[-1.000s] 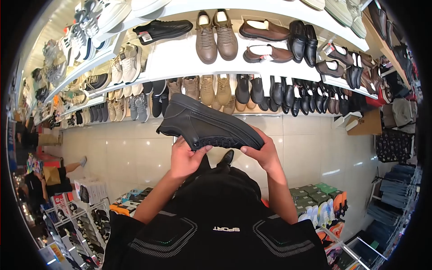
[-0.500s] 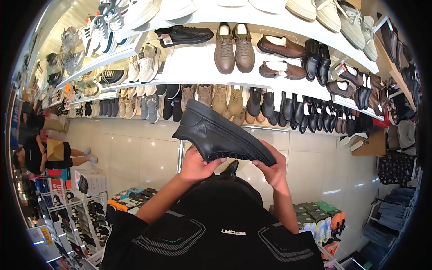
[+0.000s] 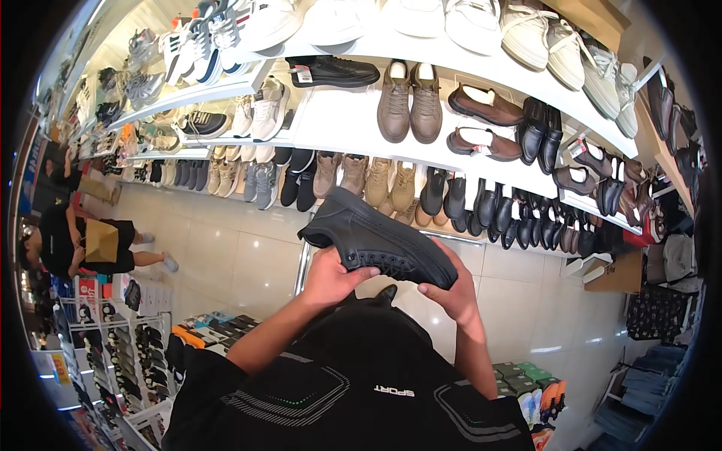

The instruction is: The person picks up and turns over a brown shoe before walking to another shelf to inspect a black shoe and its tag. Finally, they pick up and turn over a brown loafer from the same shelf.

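Note:
A black lace-up shoe (image 3: 383, 239) is held between my two hands in front of my body, on its side, with the sole edge up and the laces facing me. My left hand (image 3: 333, 276) grips it by the lower heel side, thumb along the lace area. My right hand (image 3: 451, 289) wraps round the toe, thumb on the near side. The fingers behind the shoe are hidden. Beyond it, a black shoe with a tag (image 3: 335, 71) lies on the white shelf (image 3: 331, 113), beside a pair of brown lace-up shoes (image 3: 410, 101).
Rows of shoes on shelves span the far side, with white sneakers (image 3: 421, 16) on top. At left, a person (image 3: 68, 237) stands with a brown bag (image 3: 102, 240) near a display rack (image 3: 120, 338). Stacked boxes (image 3: 519, 379) and folded jeans (image 3: 647, 379) are at right.
The shoe has rolled slightly in my hands, showing more of its laces and opening. The view has shifted, so the shelves appear lower and further right. Both hands keep their hold.

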Demonstrator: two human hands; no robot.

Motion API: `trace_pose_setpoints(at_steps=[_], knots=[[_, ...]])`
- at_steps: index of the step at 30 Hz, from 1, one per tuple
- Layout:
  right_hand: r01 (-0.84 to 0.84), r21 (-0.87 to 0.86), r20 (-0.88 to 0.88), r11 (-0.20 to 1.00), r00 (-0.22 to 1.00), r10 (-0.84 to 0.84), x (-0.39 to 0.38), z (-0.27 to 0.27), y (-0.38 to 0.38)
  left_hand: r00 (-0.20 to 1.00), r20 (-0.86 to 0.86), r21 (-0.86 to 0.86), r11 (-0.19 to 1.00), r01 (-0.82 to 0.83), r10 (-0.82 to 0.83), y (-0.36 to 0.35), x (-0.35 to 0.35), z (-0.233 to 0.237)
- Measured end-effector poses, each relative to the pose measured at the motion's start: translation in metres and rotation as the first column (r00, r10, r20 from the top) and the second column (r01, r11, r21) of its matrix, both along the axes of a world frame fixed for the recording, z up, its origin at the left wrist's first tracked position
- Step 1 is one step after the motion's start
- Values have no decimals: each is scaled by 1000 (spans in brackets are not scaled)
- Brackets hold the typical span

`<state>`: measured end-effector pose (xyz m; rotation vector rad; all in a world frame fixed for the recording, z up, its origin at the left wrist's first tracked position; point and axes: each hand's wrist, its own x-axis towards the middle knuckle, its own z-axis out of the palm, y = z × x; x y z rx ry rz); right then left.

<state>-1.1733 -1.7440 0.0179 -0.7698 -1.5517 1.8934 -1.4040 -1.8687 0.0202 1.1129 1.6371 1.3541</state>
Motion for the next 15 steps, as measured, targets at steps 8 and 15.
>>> trace_pose_setpoints(at_steps=[8, 15], knots=[[-3, -83, -7, 997, 1000, 3, -28, -27, 2, 979, -197, -40, 997, -59, 50, -6, -20, 0], [24, -109, 52, 994, 998, -18, -77, -33, 28, 945, -314, -12, 995, -95, 87, 20, -62, 0]])
